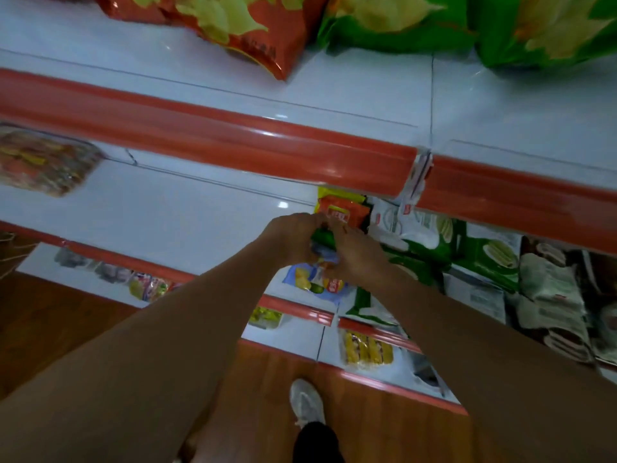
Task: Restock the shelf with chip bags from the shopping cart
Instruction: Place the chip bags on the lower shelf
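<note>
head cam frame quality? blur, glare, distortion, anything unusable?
Head view: dim overall; wide-angle bend curves the red shelf edge; small glare spots on the white shelf; motion blur smears the packet at far left and print on the chip bags; left hand and right hand soft but readable, gripping bags; the bags' labels are not legible.

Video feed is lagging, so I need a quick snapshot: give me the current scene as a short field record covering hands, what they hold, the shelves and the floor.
left hand: grips small bags on the middle shelf
right hand: grips the same small bags
small bags: green and blue packs, partly hidden by the fingers
middle shelf: white, red front edge, bare to the left of the hands
top shelf: red chip bag, green chip bags
floor: wood
cart: not in view
</note>
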Demonstrator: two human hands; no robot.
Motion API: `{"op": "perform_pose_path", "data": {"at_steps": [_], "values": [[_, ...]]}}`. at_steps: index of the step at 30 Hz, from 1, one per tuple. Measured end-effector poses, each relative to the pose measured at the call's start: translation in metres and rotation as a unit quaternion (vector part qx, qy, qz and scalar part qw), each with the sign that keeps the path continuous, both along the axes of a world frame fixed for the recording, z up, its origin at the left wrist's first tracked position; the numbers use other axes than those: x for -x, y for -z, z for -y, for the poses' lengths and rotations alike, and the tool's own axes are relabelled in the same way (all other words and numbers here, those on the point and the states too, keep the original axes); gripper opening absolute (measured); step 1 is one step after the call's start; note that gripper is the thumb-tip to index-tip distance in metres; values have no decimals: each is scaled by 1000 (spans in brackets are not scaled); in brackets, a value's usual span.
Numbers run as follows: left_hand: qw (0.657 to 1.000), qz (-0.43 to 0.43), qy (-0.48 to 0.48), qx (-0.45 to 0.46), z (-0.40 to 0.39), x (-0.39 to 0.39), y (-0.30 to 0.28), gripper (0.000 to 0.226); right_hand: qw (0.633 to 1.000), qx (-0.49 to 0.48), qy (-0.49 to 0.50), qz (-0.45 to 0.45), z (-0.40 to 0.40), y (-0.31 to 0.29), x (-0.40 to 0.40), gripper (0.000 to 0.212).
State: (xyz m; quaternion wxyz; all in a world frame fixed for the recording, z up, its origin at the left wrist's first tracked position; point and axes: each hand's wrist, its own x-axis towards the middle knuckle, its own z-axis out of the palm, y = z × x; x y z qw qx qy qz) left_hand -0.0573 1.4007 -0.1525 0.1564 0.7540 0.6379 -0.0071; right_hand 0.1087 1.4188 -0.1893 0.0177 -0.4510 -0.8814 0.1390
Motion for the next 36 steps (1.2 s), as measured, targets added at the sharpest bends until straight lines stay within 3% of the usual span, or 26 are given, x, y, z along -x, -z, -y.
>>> {"op": "perform_pose_path", "data": {"at_steps": [3,6,8,11,13,14,15,16,19,21,25,28,31,36], "values": [[986,152,-61,9,2,7,18,83,995,61,41,-73,0,19,-3,89],[943,257,-210,-10,13,14,44,104,976,126,95,-148,-4,43,-13,79],[891,317,-319,58,20,16,66,114,957,163,154,-183,-11,63,-20,88],[779,435,-420,165,20,8,91,112,909,219,258,-244,-13,66,-16,89],[703,526,-445,176,16,0,98,94,895,250,274,-246,-15,66,-11,87],[683,558,-441,165,12,-3,99,75,898,250,273,-237,-16,67,-9,90],[683,570,-430,154,8,-5,101,58,902,246,272,-229,-16,67,-8,88],[707,550,-420,143,4,-7,103,51,904,241,279,-217,-15,65,-6,81],[830,401,-365,134,-3,-13,107,45,908,221,304,-186,-9,54,-1,63],[866,348,-335,125,-3,-20,104,41,924,204,294,-135,-6,52,1,56],[863,344,-344,139,4,-23,101,48,943,216,248,-58,-13,35,-2,47],[852,334,-365,169,18,-15,93,66,953,205,222,-24,-17,12,-6,38],[859,300,-385,157,40,3,62,84,966,165,200,-3,-8,-16,-4,32],[864,268,-419,83,117,54,-19,86,980,129,138,61,35,-81,27,34]]}}
